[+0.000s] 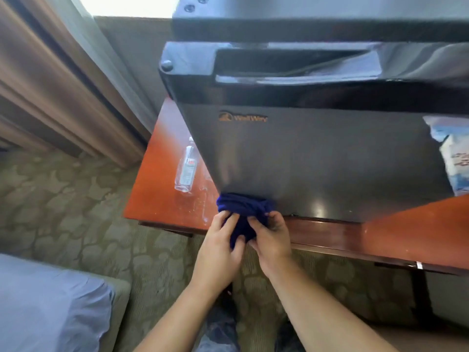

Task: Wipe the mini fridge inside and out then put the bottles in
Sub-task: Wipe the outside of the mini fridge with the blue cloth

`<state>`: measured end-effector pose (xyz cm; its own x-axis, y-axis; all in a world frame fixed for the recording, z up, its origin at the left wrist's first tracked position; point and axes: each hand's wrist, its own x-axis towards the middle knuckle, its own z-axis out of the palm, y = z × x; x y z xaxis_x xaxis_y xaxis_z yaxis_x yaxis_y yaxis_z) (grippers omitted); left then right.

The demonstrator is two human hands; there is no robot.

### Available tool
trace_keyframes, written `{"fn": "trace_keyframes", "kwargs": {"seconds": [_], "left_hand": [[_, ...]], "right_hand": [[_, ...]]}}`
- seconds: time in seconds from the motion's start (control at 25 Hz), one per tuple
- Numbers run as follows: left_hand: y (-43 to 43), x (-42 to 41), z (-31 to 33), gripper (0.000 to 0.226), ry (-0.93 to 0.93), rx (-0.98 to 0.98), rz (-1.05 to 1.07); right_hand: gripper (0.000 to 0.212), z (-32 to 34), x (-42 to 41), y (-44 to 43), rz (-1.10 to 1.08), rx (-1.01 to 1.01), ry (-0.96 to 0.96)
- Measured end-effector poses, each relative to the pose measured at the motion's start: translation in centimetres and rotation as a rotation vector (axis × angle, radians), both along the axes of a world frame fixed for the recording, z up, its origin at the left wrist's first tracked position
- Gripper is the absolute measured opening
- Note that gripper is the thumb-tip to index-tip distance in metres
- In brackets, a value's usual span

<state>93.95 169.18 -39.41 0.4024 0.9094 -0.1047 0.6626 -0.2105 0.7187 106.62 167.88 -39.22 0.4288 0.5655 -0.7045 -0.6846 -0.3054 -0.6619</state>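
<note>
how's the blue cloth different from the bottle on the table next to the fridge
The blue cloth is dark, soft and bunched; the bottle is clear and rigid. The left hand and right hand both grip the cloth; nothing holds the bottle. The cloth presses on the lower corner of the mini fridge door; the bottle rests on the table beside the fridge. Both are near the same front corner of the fridge.

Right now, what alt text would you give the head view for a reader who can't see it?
The left hand and right hand grip a bunched dark blue cloth against the lower left front corner of a black mini fridge. It stands on a reddish wooden table, with a clear bottle beside it.
</note>
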Motion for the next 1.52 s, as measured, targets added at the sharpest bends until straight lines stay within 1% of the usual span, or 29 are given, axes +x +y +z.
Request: {"fn": "trace_keyframes", "kwargs": {"seconds": [0.12,0.32,0.4,0.48,0.56,0.64,0.8,1.0,1.16,1.28,1.4,1.52], "left_hand": [[1.2,-1.3,1.1,0.058,-0.014,-0.011,-0.103],[1.1,0.3,1.6,0.051,-0.014,-0.048,-0.107],[0.3,2.1,1.6,0.053,-0.025,-0.067,-0.159],[-0.8,5.1,1.2,0.054,-0.050,-0.125,-0.226],[-2.1,8.7,0.8,0.057,-0.034,-0.181,-0.272],[-3.8,12.9,0.5,0.060,-0.022,-0.183,-0.312],[-7.0,19.9,0.0,0.060,-0.045,-0.190,-0.352],[-9.9,25.8,-2.2,0.059,-0.057,-0.244,-0.312],[-10.7,26.4,-4.9,0.060,-0.046,-0.255,-0.282],[-10.2,24.4,-6.3,0.059,-0.039,-0.273,-0.198],[-9.0,21.6,-7.0,0.057,-0.047,-0.290,-0.137],[-7.9,19.0,-6.9,0.053,-0.064,-0.303,-0.023]], "right_hand": [[0.020,0.4,-0.7,0.3,-0.074,-0.017,-0.021],[0.017,1.3,0.5,-0.6,-0.149,-0.035,-0.097],[0.018,1.8,2.4,-1.7,-0.204,-0.049,-0.117],[0.020,2.0,5.4,-3.4,-0.262,-0.062,-0.124],[0.022,2.0,8.9,-5.3,-0.312,-0.068,-0.146],[0.022,1.9,12.8,-7.5,-0.337,-0.082,-0.185],[0.020,1.0,19.7,-11.6,-0.300,-0.096,-0.283],[0.021,-1.7,25.1,-13.6,-0.282,-0.143,-0.328],[0.024,-4.9,25.2,-13.1,-0.240,-0.160,-0.292],[0.025,-6.4,23.4,-12.2,-0.138,-0.181,-0.240],[0.020,-7.1,20.7,-10.7,-0.118,-0.199,-0.192],[0.016,-7.3,17.4,-8.8,-0.069,-0.183,-0.110]]}}
